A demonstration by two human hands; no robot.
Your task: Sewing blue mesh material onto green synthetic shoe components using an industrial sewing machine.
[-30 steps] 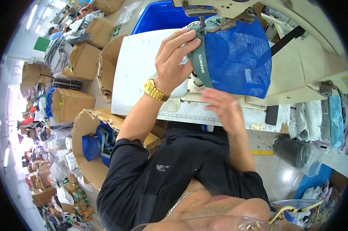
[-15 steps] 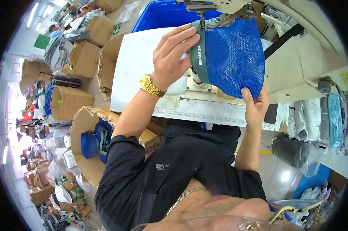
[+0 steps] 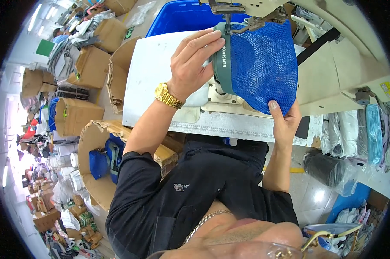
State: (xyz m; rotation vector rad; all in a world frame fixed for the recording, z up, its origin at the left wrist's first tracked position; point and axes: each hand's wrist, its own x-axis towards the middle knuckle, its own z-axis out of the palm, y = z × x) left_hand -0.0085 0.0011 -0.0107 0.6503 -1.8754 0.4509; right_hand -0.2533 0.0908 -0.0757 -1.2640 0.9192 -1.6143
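Note:
A blue mesh bag (image 3: pixel 264 64) with a grey-green webbing band (image 3: pixel 223 73) around its mouth hangs at the sewing machine's needle and presser foot (image 3: pixel 228 26). White lettering runs along the band. My left hand (image 3: pixel 197 58), wearing a gold watch (image 3: pixel 169 96), lies with its fingers stretched out and flat on the band, just left of the needle. Its thumb is at the band's near-left edge. My right hand (image 3: pixel 285 118) pinches the near right edge of the mesh, thumb on top and fingers behind. Part of the machine bed is hidden under the bag.
The white machine table (image 3: pixel 152 73) has a ruler strip (image 3: pixel 229 129) along its near edge. Behind it stands a blue bin (image 3: pixel 177 17). An open carton (image 3: pixel 91 138) with blue bags is at my left. The machine body (image 3: pixel 350 86) and wrapped bundles (image 3: pixel 346 129) are at right.
The band has moved slightly away from me under the presser foot, and the mesh has shifted a little and spread. Both hands keep nearly the same places.

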